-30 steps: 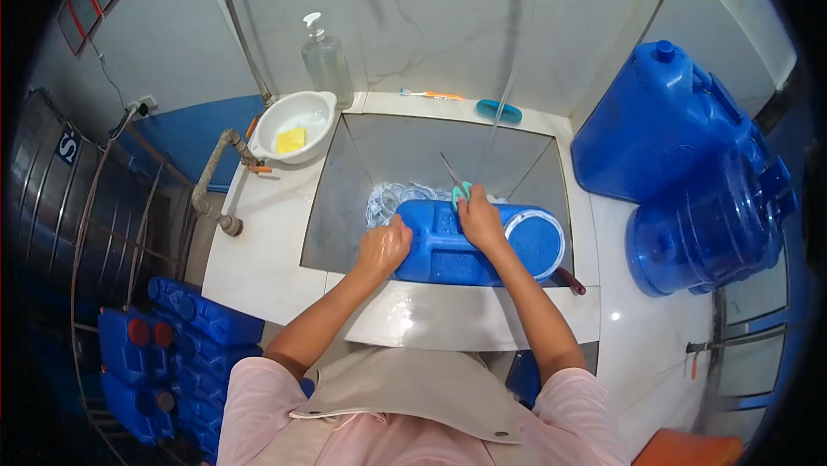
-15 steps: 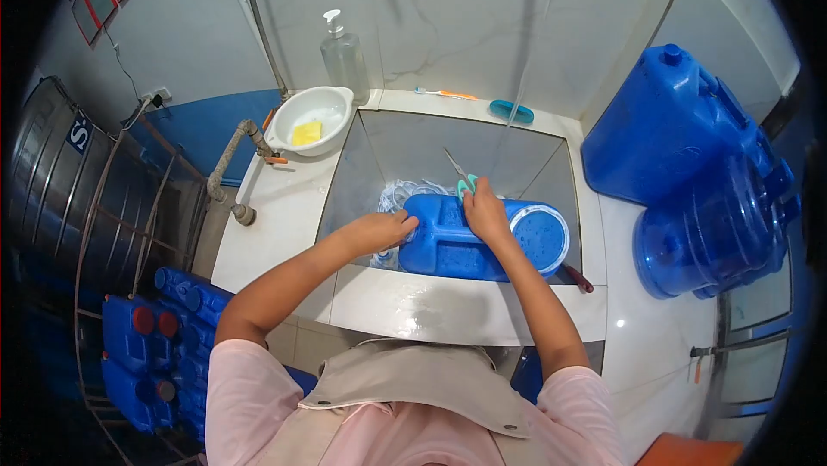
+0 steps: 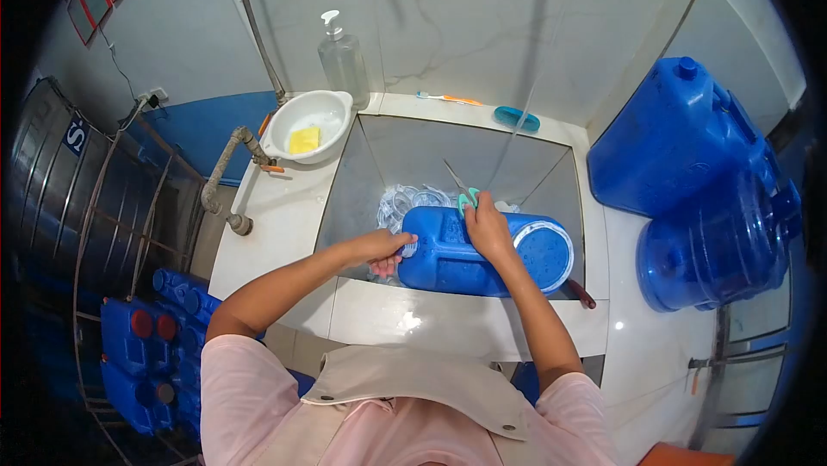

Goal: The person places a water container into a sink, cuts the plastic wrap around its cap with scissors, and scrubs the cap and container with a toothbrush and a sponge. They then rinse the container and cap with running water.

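Gripping the green-handled scissors (image 3: 467, 198): right hand (image 3: 488, 228), its fingers closed around the loops, above the jug's carrying handle; the blades point toward the back wall.
Left hand (image 3: 386, 248): fingers drawn in narrow around the jug's pale, ridged neck (image 3: 411, 248).
Blue plastic jug (image 3: 457, 270): lying on its side at the sink's near edge, between both hands, its white-ringed round lid (image 3: 544, 259) at the right end.
Sink (image 3: 413, 146): grey-walled, with clear plastic pieces (image 3: 412, 201) heaped behind the jug.
Tabletop (image 3: 448, 319): white; to the left, a white basin (image 3: 334, 124) with a yellow sponge (image 3: 304, 140), a pump bottle (image 3: 342, 65) just beside it.
Back ledge: orange toothbrush (image 3: 457, 100) and teal brush (image 3: 517, 119), apart.
Right side: upright blue jerrycan (image 3: 668, 143) near a translucent water bottle (image 3: 689, 251).
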Demonstrator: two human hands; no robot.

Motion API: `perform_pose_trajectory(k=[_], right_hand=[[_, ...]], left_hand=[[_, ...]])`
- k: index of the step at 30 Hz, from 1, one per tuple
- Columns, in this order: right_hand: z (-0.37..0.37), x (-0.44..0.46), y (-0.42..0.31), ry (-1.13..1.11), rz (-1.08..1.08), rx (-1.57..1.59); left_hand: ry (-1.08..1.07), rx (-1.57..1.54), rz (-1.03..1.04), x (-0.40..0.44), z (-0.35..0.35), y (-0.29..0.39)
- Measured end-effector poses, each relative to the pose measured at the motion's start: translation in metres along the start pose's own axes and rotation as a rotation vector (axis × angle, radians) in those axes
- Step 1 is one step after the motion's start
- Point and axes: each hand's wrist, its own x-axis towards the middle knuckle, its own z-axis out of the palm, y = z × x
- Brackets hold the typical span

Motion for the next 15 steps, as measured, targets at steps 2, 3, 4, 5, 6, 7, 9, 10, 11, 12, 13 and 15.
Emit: perform_pose_trajectory(k=[2, 3, 4, 5, 6, 7, 9, 10, 11, 12, 13, 15], right_hand=[[-0.002, 0.001, -0.001, -0.013, 0.023, 0.006], [-0.004, 0.001, -0.002, -0.023, 0.032, 0.004], [-0.004, 0.001, -0.003, -0.034, 0.040, 0.002], [-0.004, 0.002, -0.004, -0.040, 0.045, 0.004], [-0.004, 0.001, -0.004, -0.045, 0.042, 0.007], [-0.004, 0.001, -0.004, -0.048, 0.036, 0.009], [-0.004, 0.001, -0.005, -0.055, 0.038, 0.008], [-0.004, 0.001, -0.005, -0.056, 0.042, 0.006], [-0.004, 0.002, -0.005, -0.055, 0.041, 0.005], [-0.004, 0.002, -0.005, -0.053, 0.038, 0.007], [-0.004, 0.001, -0.005, -0.052, 0.037, 0.009], [-0.006, 0.000, -0.004, -0.058, 0.045, 0.013]], left_hand=[[0.315, 0.394, 0.565, 0.003, 0.009, -0.015], [0.633, 0.787, 1.134, 0.002, 0.012, -0.019], [0.625, 0.785, 1.130, 0.004, 0.014, -0.020], [0.652, 1.039, 1.080, 0.005, 0.017, -0.022], [0.672, 1.291, 1.016, 0.005, 0.019, -0.023], [0.668, 1.288, 1.009, 0.005, 0.020, -0.023], [0.606, 1.447, 0.912, 0.007, 0.013, -0.015], [0.607, 1.446, 0.912, 0.007, 0.009, -0.010], [0.477, 1.424, 0.869, 0.006, 0.003, -0.005], [0.347, 1.398, 0.826, 0.008, -0.003, -0.001], [0.345, 1.399, 0.827, 0.013, -0.009, 0.000], [0.112, 1.177, 0.757, 0.026, -0.021, 0.003]])
